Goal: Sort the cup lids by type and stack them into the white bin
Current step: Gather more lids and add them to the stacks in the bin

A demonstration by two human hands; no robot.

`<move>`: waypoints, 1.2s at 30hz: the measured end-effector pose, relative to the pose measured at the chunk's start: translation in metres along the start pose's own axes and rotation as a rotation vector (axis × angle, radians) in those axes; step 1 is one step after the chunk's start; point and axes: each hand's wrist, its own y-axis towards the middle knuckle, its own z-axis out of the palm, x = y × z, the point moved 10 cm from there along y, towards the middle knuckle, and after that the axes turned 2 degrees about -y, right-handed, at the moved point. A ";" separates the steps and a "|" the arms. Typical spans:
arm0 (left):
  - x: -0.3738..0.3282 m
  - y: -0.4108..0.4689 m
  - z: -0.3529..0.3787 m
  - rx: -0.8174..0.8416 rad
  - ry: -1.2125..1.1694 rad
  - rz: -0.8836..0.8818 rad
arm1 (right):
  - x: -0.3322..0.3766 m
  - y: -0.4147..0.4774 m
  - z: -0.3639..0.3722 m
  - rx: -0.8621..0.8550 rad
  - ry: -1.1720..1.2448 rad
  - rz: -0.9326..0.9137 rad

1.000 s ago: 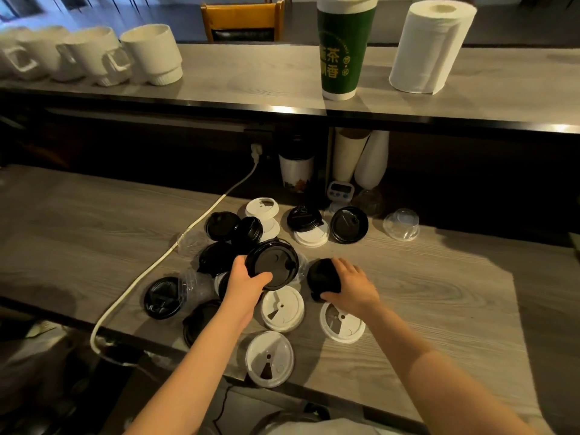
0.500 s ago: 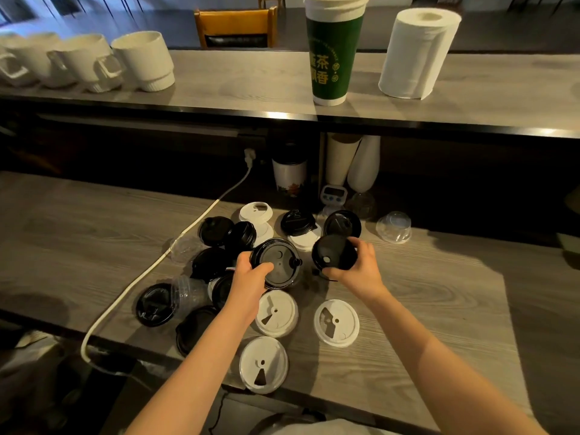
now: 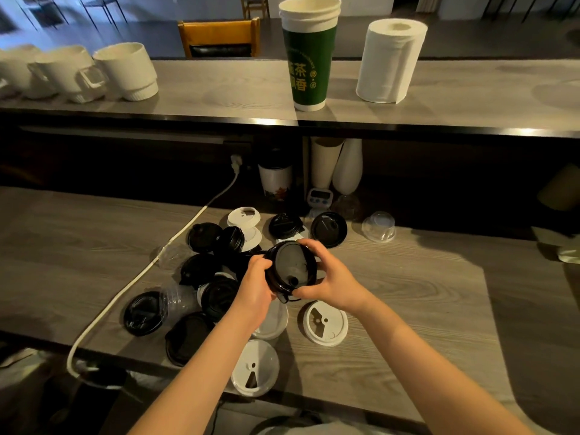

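Note:
Both hands hold black lids [image 3: 290, 266] together above the counter, tilted toward me. My left hand [image 3: 255, 287] grips their left rim and my right hand [image 3: 329, 277] grips the right rim. Whether it is one lid or two pressed together I cannot tell. Several more black lids [image 3: 216, 296] lie in a heap to the left and behind. White lids lie near the front edge: one [image 3: 324, 323] right of my hands, one [image 3: 255, 367] at the edge, one [image 3: 273, 321] partly under my left wrist. Clear lids [image 3: 378, 227] sit at the back. No white bin is in view.
A white power cable [image 3: 135, 277] runs across the counter's left side. Under the upper shelf stand cups [image 3: 276, 180] and a small timer [image 3: 318, 196]. On the shelf are a green cup stack [image 3: 309, 58], a paper roll [image 3: 389, 61] and white mugs [image 3: 128, 72].
My right hand picked a black lid off the counter and brought it left. My left hand lifted its larger black lid, and the two lids now meet between both hands.

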 end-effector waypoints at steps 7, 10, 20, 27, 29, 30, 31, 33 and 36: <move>0.004 -0.012 0.001 0.084 0.071 0.035 | -0.003 -0.014 0.002 0.061 -0.063 0.003; 0.008 -0.015 -0.004 0.081 0.107 0.030 | -0.005 -0.020 0.004 0.115 -0.025 0.025; 0.029 -0.019 -0.016 0.094 0.143 -0.017 | -0.028 -0.025 0.003 -0.005 0.084 0.203; 0.029 -0.016 -0.042 -0.042 0.154 0.052 | -0.058 -0.026 0.004 -0.018 -0.207 0.255; 0.025 -0.015 -0.056 -0.108 0.127 0.077 | -0.071 -0.032 -0.005 -0.052 -0.505 0.245; 0.023 -0.015 -0.063 -0.132 0.110 0.087 | -0.080 -0.036 -0.003 -0.013 -0.588 0.268; 0.022 -0.016 -0.069 -0.148 0.096 0.095 | -0.094 -0.041 0.002 0.062 -0.638 0.309; 0.020 -0.018 -0.075 -0.155 0.089 0.103 | -0.114 -0.051 0.014 0.206 -0.766 0.350; 0.023 -0.022 -0.077 -0.151 0.083 0.098 | -0.123 -0.052 0.018 0.189 -0.884 0.302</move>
